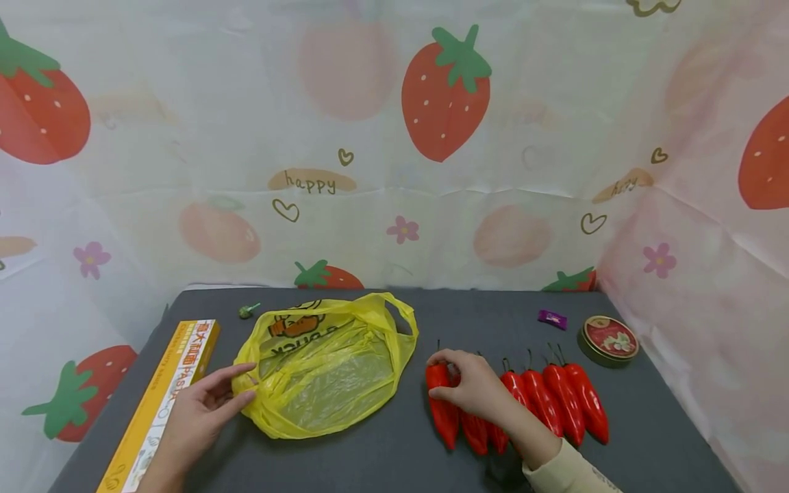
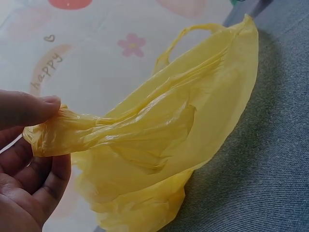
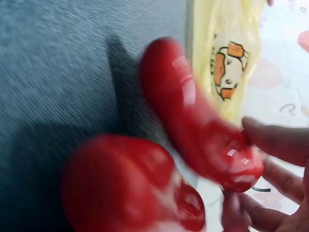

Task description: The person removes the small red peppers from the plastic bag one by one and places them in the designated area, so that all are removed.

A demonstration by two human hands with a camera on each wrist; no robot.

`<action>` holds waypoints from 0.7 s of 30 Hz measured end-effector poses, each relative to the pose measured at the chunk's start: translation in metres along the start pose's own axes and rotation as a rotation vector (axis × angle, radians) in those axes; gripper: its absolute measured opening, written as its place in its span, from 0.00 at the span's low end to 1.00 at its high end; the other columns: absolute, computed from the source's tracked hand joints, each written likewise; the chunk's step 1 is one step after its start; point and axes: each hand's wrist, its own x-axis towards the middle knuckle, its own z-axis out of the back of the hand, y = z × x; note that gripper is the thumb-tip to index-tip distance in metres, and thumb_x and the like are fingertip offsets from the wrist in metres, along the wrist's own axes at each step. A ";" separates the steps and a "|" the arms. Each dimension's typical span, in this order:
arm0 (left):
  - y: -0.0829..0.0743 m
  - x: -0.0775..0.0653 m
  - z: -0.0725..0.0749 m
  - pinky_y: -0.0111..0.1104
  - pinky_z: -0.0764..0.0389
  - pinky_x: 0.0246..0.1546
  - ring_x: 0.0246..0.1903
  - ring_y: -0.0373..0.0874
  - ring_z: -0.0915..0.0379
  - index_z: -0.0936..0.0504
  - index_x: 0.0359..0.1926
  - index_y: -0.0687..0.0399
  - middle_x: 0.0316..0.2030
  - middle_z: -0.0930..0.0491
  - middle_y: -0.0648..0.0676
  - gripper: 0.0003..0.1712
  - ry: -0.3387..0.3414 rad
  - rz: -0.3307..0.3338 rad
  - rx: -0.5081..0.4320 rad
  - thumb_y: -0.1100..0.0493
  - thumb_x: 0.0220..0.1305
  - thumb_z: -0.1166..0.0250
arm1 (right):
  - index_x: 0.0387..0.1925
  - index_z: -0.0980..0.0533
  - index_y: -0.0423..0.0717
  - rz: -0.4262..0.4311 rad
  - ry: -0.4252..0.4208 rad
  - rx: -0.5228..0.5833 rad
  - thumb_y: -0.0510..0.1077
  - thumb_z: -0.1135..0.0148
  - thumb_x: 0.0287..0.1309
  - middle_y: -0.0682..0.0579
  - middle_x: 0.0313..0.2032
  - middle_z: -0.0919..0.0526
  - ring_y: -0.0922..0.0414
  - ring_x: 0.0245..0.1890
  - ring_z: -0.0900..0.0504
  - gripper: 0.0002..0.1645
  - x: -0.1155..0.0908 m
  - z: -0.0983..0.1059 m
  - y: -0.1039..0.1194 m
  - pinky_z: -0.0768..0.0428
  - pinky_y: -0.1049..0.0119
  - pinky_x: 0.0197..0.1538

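Observation:
My left hand [image 1: 196, 416] pinches the left handle of a yellow plastic bag [image 1: 335, 397], whose mouth gapes toward me on the dark table; the handle [image 2: 72, 133] is bunched between thumb and fingers in the left wrist view. With thumb and fingertips my right hand [image 1: 471, 387] grips the stem end of a red chili pepper [image 1: 445, 418], the leftmost of a row. In the right wrist view this chili pepper [image 3: 181, 106] slants beside the others, its tip pointing away from the hand. Several more red chili peppers [image 1: 564, 397] lie side by side, some partly behind my right hand and forearm.
A long yellow pasta box [image 1: 163, 404] lies along the left edge. Near the back sits a small green item [image 1: 248, 311]. At the right are a round red-lidded tin [image 1: 609, 340] and a small purple packet [image 1: 552, 319]. A strawberry-print cloth [image 1: 382, 137] hangs behind.

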 end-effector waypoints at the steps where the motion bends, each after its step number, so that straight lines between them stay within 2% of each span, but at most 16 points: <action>1: 0.000 0.000 0.000 0.25 0.16 0.39 0.42 0.29 0.20 0.20 0.59 0.64 0.51 0.15 0.49 0.23 0.001 0.001 0.002 0.60 0.65 0.30 | 0.50 0.19 0.56 0.000 -0.001 -0.024 0.47 0.23 0.54 0.52 0.30 0.23 0.55 0.34 0.29 0.21 0.000 -0.001 0.000 0.28 0.61 0.35; 3: 0.000 0.000 0.000 0.25 0.16 0.39 0.42 0.29 0.20 0.20 0.59 0.64 0.50 0.15 0.47 0.23 0.002 0.005 0.002 0.60 0.65 0.30 | 0.49 0.19 0.56 -0.003 -0.001 -0.066 0.47 0.22 0.53 0.52 0.29 0.23 0.54 0.34 0.30 0.21 0.000 -0.003 0.000 0.30 0.60 0.34; 7: -0.002 -0.001 -0.001 0.24 0.16 0.38 0.42 0.30 0.20 0.20 0.60 0.63 0.50 0.15 0.44 0.24 -0.001 0.020 -0.004 0.59 0.65 0.29 | 0.51 0.18 0.55 -0.013 0.014 -0.127 0.48 0.23 0.54 0.51 0.44 0.18 0.51 0.45 0.27 0.22 -0.003 -0.006 0.001 0.22 0.54 0.43; 10: -0.003 -0.001 0.000 0.25 0.16 0.39 0.42 0.31 0.20 0.20 0.60 0.63 0.50 0.15 0.45 0.25 0.013 0.037 -0.005 0.58 0.65 0.30 | 0.53 0.18 0.53 -0.015 0.027 -0.162 0.50 0.24 0.55 0.48 0.55 0.20 0.47 0.54 0.27 0.23 -0.006 -0.007 0.002 0.20 0.47 0.51; 13: -0.004 0.000 0.001 0.25 0.16 0.40 0.43 0.32 0.20 0.20 0.61 0.62 0.51 0.15 0.47 0.25 0.049 0.047 0.010 0.56 0.66 0.30 | 0.54 0.18 0.52 -0.027 0.037 -0.165 0.50 0.25 0.57 0.47 0.55 0.21 0.44 0.56 0.28 0.24 -0.007 -0.006 0.001 0.21 0.45 0.53; 18: -0.009 -0.001 0.005 0.26 0.17 0.40 0.42 0.32 0.20 0.19 0.61 0.56 0.50 0.16 0.40 0.24 0.121 0.028 0.055 0.54 0.66 0.30 | 0.55 0.18 0.53 -0.065 0.031 -0.115 0.51 0.26 0.57 0.49 0.55 0.21 0.47 0.56 0.28 0.24 -0.010 0.002 0.004 0.21 0.47 0.53; 20: -0.013 -0.003 0.007 0.27 0.16 0.38 0.40 0.33 0.20 0.19 0.61 0.55 0.50 0.16 0.39 0.24 0.155 0.021 0.061 0.55 0.66 0.30 | 0.55 0.18 0.54 -0.075 0.013 -0.088 0.50 0.26 0.57 0.49 0.55 0.21 0.49 0.53 0.27 0.23 -0.014 0.009 0.006 0.21 0.50 0.50; 21: -0.014 -0.005 0.008 0.28 0.16 0.38 0.41 0.34 0.19 0.19 0.61 0.56 0.50 0.15 0.42 0.24 0.179 0.019 0.049 0.55 0.66 0.31 | 0.55 0.18 0.55 -0.076 0.001 -0.079 0.50 0.26 0.57 0.49 0.54 0.21 0.49 0.51 0.26 0.23 -0.016 0.013 0.006 0.21 0.51 0.48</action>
